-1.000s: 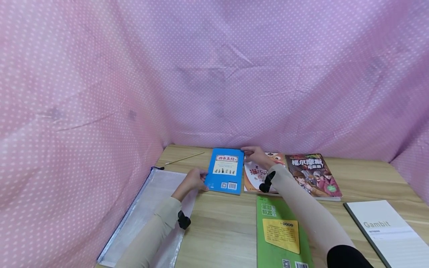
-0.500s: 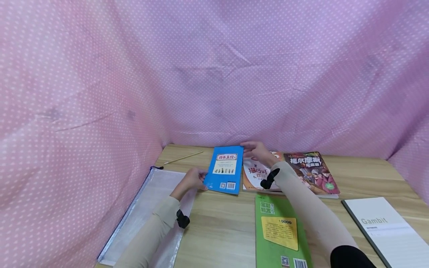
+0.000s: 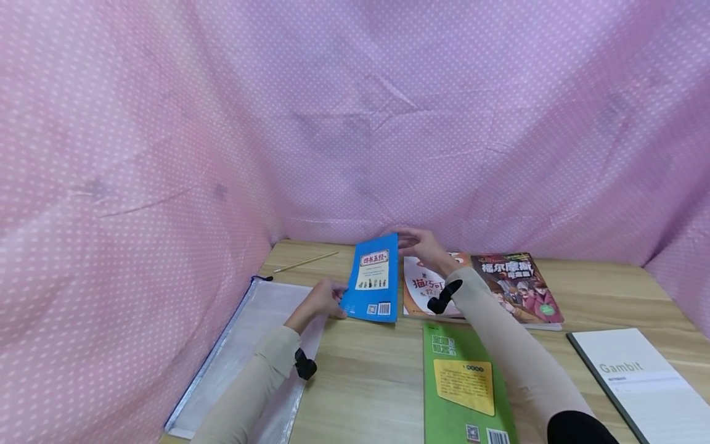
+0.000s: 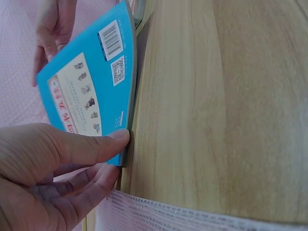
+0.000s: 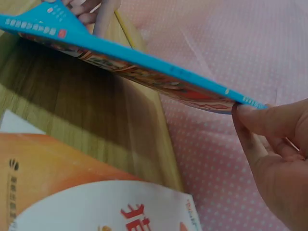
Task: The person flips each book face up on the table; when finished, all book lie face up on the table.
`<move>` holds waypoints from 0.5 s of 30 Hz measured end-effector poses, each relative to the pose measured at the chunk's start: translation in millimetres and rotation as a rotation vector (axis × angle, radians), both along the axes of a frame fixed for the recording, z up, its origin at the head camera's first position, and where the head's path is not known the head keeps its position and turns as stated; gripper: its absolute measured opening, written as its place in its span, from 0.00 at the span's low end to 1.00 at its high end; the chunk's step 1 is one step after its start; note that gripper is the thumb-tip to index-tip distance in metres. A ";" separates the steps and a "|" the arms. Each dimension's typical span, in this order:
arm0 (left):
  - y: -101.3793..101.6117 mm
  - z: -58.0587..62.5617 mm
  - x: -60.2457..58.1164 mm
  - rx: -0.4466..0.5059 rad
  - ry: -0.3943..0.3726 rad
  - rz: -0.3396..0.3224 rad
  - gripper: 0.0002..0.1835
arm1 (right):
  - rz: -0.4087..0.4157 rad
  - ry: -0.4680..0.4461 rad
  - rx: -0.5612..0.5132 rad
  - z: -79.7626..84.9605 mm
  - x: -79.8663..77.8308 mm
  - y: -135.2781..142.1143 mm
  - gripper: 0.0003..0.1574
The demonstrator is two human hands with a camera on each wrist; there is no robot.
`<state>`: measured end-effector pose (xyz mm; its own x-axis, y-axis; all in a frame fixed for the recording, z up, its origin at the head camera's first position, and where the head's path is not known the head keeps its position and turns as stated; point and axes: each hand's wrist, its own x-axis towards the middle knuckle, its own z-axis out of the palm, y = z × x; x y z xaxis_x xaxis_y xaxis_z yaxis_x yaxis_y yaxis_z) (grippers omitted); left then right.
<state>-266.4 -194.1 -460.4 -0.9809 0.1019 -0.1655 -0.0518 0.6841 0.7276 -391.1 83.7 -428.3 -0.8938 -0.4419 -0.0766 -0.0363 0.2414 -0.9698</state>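
A thin blue book [image 3: 368,290] is tilted over the table, its right side raised. My left hand [image 3: 324,298] pinches its lower left corner, with the thumb on the cover and the fingers beneath, as the left wrist view shows. At the far right corner, my right hand [image 3: 424,248] pinches the spine end between thumb and fingers [image 5: 250,139]. In the right wrist view a colourful picture cover shows on the book's underside. Just right of it lies a white and orange book [image 3: 424,287], partly hidden by my right forearm.
A dark comic-style book [image 3: 518,287] lies right of the orange one. Nearer are a green book [image 3: 460,345] and a white notebook [image 3: 638,382]. A mesh zip pouch [image 3: 244,345] lies under my left arm, with a thin gold stick [image 3: 306,262] behind it. Pink dotted cloth [image 3: 355,154] hangs behind the table.
The blue book has gone from nearly flat to tilted, its right side lifted by my right hand, which rose slightly. My left hand stays at the lower left corner.
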 end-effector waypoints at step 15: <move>-0.6 -2.9 0.5 0.016 -0.012 -0.010 0.39 | 0.165 0.078 -0.143 6.8 2.2 -15.0 0.43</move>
